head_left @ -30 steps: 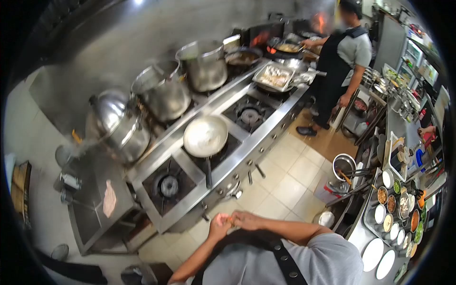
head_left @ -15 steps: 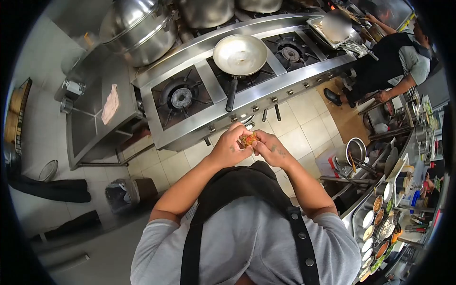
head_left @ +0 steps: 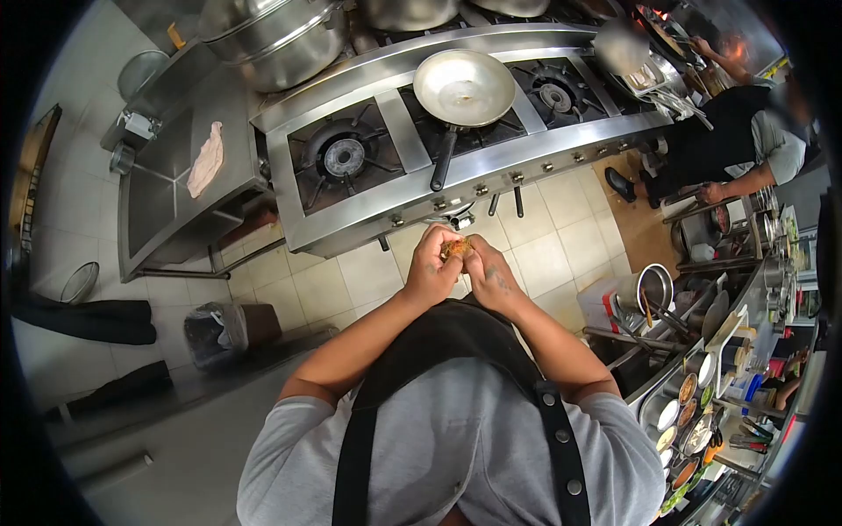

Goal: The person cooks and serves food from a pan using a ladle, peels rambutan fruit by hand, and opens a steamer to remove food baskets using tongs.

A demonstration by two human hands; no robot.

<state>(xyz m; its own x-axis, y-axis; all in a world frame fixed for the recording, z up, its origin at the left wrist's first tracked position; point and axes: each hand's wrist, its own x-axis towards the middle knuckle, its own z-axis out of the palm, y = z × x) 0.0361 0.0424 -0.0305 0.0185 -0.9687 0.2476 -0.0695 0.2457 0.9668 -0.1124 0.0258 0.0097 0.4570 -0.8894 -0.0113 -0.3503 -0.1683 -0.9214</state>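
Both hands meet in front of my apron, over the floor just short of the stove. Between their fingers is a small lump speckled orange, red and green (head_left: 455, 250); its exact kind is too small to make out. My left hand (head_left: 430, 269) is closed on its left side, and my right hand (head_left: 493, 279) grips its right side with thumb and fingers. The fingers cover much of the lump. Beyond the hands, a frying pan (head_left: 464, 92) rests on a burner, its black handle pointing toward me.
The steel stove (head_left: 395, 230) spans the front, with large steel pots (head_left: 294, 61) behind. A pinkish cloth (head_left: 207, 160) lies on the left counter. At right, another person (head_left: 745, 131) works near a pan with flame; containers of ingredients (head_left: 697, 430) line the right counter. A bin (head_left: 254, 329) stands left.
My view has shifted a little, so the stove and pan sit further right and higher. The fingers have closed in more over the speckled lump, and less of it shows.
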